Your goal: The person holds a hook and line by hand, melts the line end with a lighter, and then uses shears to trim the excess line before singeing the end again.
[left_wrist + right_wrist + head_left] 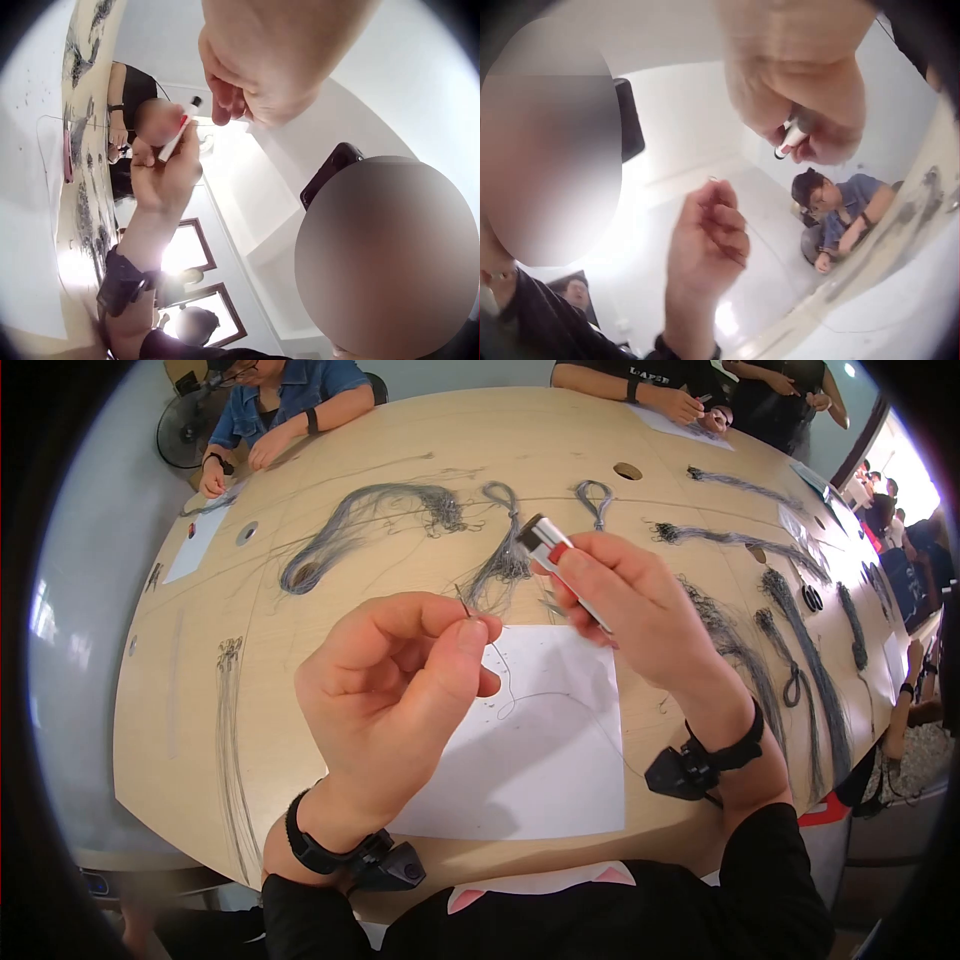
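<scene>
My left hand (385,705) is raised over a white sheet of paper (560,800), pinching a thin dark thread (464,601) between thumb and forefinger. The short end pokes up above the fingertips. Below them the thread hangs down, makes a small loop over the sheet and trails off to the right. To the right and slightly higher, my right hand (640,605) grips a white lighter (582,588) with a dark top and a red part. The lighter's top leans toward the left hand, apart from the thread. In the left wrist view the lighter (180,133) also shows.
Bundles of grey cord (340,525) lie across the wooden table (180,740), with more bundles (800,650) at the right. Thin strands (230,730) lie at the left. Scissors handles (812,597) show among the right bundles. Other people sit across the table.
</scene>
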Demonstrator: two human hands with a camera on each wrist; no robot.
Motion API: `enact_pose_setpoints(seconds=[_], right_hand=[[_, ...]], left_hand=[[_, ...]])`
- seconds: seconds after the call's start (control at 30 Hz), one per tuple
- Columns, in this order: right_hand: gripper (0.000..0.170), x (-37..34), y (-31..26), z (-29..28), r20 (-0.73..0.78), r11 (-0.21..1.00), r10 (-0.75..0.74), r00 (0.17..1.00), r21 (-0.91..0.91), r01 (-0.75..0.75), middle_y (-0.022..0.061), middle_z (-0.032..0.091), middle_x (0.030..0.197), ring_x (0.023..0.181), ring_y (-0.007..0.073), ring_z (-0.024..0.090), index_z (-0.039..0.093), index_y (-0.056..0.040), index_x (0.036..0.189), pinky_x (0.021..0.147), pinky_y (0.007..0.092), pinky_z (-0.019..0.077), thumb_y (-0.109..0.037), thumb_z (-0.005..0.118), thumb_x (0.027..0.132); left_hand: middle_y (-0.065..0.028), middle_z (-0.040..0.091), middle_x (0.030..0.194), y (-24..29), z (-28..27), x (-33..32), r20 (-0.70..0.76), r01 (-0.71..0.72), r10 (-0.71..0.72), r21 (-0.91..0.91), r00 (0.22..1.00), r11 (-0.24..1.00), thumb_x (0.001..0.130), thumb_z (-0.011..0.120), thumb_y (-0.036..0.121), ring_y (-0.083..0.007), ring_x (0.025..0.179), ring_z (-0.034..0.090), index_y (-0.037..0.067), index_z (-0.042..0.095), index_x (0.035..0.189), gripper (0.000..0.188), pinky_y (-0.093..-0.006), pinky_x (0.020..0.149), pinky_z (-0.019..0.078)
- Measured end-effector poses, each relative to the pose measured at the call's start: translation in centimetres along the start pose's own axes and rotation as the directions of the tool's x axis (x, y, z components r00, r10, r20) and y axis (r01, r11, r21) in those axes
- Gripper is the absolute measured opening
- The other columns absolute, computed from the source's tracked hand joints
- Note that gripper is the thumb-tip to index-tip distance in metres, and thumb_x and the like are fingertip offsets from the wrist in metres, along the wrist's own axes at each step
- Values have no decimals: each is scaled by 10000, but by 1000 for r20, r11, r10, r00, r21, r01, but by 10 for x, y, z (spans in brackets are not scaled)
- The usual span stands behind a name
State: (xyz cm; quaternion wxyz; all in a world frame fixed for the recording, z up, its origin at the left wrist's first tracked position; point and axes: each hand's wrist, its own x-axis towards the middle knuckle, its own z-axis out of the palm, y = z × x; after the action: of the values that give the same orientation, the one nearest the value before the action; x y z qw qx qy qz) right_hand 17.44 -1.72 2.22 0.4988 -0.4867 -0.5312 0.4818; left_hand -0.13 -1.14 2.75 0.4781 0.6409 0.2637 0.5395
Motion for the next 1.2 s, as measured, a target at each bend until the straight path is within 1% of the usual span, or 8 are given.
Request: enact_pose_setpoints(seconds=[0.1, 0.2, 0.33, 0.57, 0.67, 0.77, 1.1, 1.2], right_hand=[[182, -19, -20, 12, 52, 972, -11, 999, 234, -2, 34, 444, 644, 516, 104, 400, 458, -1, 895, 455, 229, 331, -122, 368, 793], [217, -28, -29, 17, 141, 973, 92, 986, 199, -119, 43, 428, 625, 524, 104, 400, 439, 16, 909, 459, 221, 329, -148, 356, 793], [462, -32, -14, 20, 294, 949, -84, 952, 315, -13, 41, 426, 601, 525, 112, 386, 464, 6, 829, 467, 219, 306, -435, 327, 821], [626, -32, -13, 19, 228, 962, 167, 959, 177, -209, 28, 451, 622, 554, 110, 411, 482, -3, 831, 493, 216, 307, -546, 170, 805], [614, -30, -8, 23, 246, 974, 69, 967, 195, -119, 35, 472, 642, 562, 104, 411, 493, -15, 859, 502, 211, 304, -531, 163, 816], [605, -32, -9, 22, 259, 978, 75, 963, 169, -122, 40, 483, 657, 566, 99, 413, 499, -21, 879, 502, 208, 302, -527, 173, 818], [518, -32, -13, 22, 231, 986, -13, 973, 166, -26, 55, 474, 633, 516, 91, 401, 468, -15, 786, 450, 201, 317, -510, 316, 797], [495, -30, -15, 22, 194, 981, -55, 980, 196, 16, 33, 439, 581, 491, 74, 387, 454, -23, 755, 433, 200, 326, -512, 377, 770]], left_hand=[[-126, 569, 754, -1, 2, 1, -22, 34, -35, -21, 999, 999, 766, 482, 54, -108, 506, 545, -2, 491, 795, 64, -156, 401, 370], [-128, 568, 760, -1, 3, 1, -9, 20, -20, -55, 1000, 998, 773, 485, 65, -107, 498, 542, -4, 491, 799, 74, -153, 400, 369], [-136, 568, 773, 3, 4, -2, 12, 34, -33, -69, 999, 997, 783, 487, 83, -107, 495, 542, -5, 488, 801, 90, -150, 389, 364], [-127, 570, 773, 3, 5, -4, 27, 39, -37, -76, 999, 996, 788, 484, 83, -102, 496, 536, -3, 486, 801, 88, -144, 382, 356], [-122, 570, 771, 1, 4, -4, 67, 18, -11, -111, 998, 994, 786, 487, 77, -98, 503, 535, -3, 486, 802, 82, -143, 384, 356], [-121, 572, 774, 3, -1, -3, 114, 38, -22, -145, 993, 989, 748, 510, -32, -113, 645, 540, -56, 483, 865, 122, -215, 540, 462], [-112, 578, 773, 3, 1, -5, 43, 32, -31, -36, 999, 999, 724, 548, -23, -100, 623, 547, -55, 497, 842, 132, -198, 534, 462], [-117, 568, 799, 0, 1, -4, 70, -50, 46, 58, 996, 997, 780, 497, 61, -106, 532, 547, -8, 479, 821, 82, -152, 411, 378]])
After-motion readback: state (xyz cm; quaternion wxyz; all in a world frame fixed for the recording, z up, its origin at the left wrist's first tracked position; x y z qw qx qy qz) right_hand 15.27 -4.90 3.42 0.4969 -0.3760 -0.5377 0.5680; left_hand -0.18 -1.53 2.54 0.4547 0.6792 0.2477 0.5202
